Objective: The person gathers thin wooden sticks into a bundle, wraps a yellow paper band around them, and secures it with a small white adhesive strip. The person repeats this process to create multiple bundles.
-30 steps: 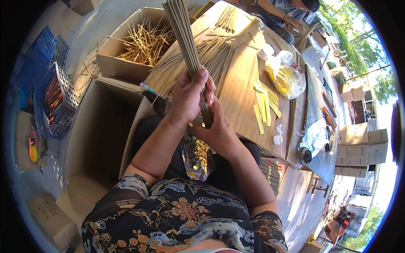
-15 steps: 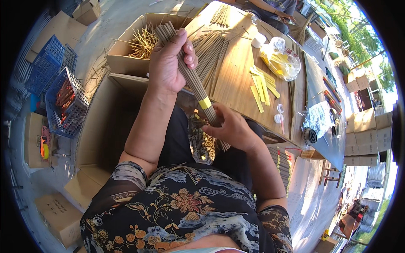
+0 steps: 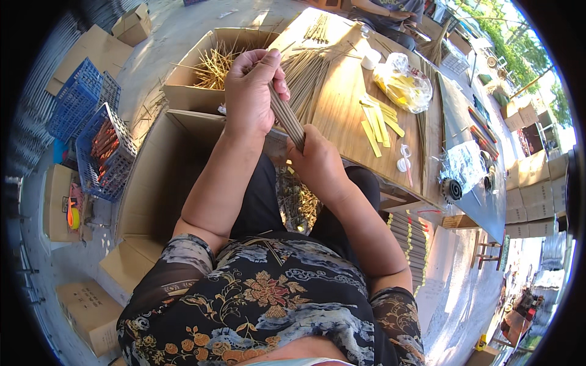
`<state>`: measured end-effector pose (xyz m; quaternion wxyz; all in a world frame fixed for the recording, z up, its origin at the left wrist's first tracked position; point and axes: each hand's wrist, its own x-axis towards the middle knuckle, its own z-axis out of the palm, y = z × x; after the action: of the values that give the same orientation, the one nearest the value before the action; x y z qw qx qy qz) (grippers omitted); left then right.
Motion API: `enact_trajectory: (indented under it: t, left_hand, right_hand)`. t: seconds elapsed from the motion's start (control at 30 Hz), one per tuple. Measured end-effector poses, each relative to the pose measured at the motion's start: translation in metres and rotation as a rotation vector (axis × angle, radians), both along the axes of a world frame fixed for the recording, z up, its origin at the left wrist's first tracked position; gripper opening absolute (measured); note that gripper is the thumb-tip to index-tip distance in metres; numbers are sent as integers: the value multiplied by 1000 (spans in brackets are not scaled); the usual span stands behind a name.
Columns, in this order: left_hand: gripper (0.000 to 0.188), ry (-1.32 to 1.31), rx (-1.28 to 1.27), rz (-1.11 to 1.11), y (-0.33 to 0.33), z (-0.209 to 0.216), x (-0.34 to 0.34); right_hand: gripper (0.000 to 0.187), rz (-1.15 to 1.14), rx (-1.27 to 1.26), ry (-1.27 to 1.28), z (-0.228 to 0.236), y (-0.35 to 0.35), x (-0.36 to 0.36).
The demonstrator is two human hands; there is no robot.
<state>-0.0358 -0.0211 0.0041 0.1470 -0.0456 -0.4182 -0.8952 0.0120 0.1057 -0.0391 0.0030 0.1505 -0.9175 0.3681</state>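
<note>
My left hand [image 3: 251, 91] is wrapped around the upper end of a bundle of brown incense sticks [image 3: 287, 116], held slanting above my lap at the table's near edge. Lower down, my right hand [image 3: 318, 160] grips the same bundle, its thumb lying along the sticks. The yellow band around the bundle is hidden now, and the lower end does not show. Loose incense sticks [image 3: 305, 73] lie spread on the wooden table [image 3: 332, 107] just beyond my hands. Yellow paper strips [image 3: 379, 125] lie farther right, near a clear plastic bag [image 3: 403, 82] with more yellow strips inside.
An open cardboard box [image 3: 189, 94] of thin sticks stands left of the table, with another open box [image 3: 143, 183] nearer. Blue crates [image 3: 107, 152] stand far left. Banded bundles [image 3: 408, 241] lie below the table's right side. Another person [image 3: 394, 15] sits at the far side.
My right hand has moved up the bundle and closed around it, covering the yellow band. My left hand has shifted slightly down and right, hiding the bundle's top end.
</note>
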Motion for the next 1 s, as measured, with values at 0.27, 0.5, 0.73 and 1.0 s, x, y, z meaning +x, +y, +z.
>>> enact_trajectory:
  t: [0.27,0.5,0.73,1.0]
  left_hand:
    - [10,-39,-11,-193,-8,7,2]
    - [10,44,-20,-65,-1,8,8]
    - [12,83,3,-248,12,15,16]
    - [48,275,36,-342,5,6,15]
  right_hand:
    - [23,119,-263,-180,-7,6,11]
    - [28,131,-220,-19,-11,6,9]
    - [23,310,-470,-254,12,10,0]
    - [19,204,-603,-182,9,6,1]
